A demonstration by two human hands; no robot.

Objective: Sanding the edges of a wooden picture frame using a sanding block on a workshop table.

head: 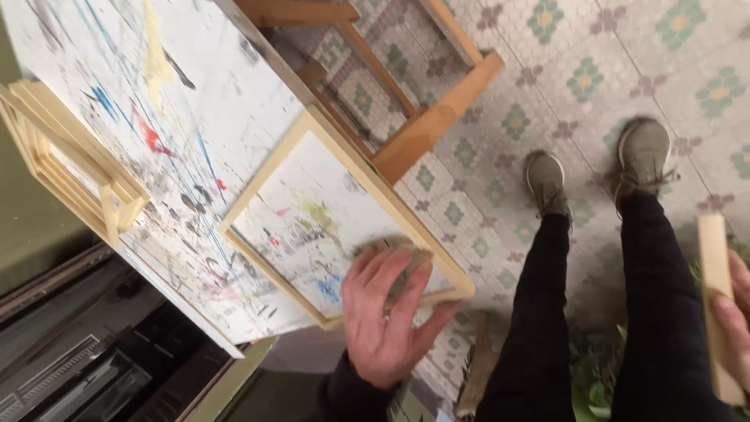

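My left hand (384, 312) lies palm down on a small brownish pad (394, 252), pressing it against the near corner of a pale wooden frame (273, 160). The frame lies flat at the edge of a white, paint-splattered table top (195, 86). My right hand (733, 312) is at the far right edge of the view, away from the table. It grips a short pale wooden bar (715, 258) held upright. My legs in black trousers and my grey shoes (547, 184) show between the two hands.
A stack of similar wooden frames (66, 156) stands at the table's left side. Wooden trestle legs (426, 125) stick out under the table. The floor (594, 70) is patterned tile. Green leaves (594, 375) lie by my feet, dark furniture (94, 367) at the lower left.
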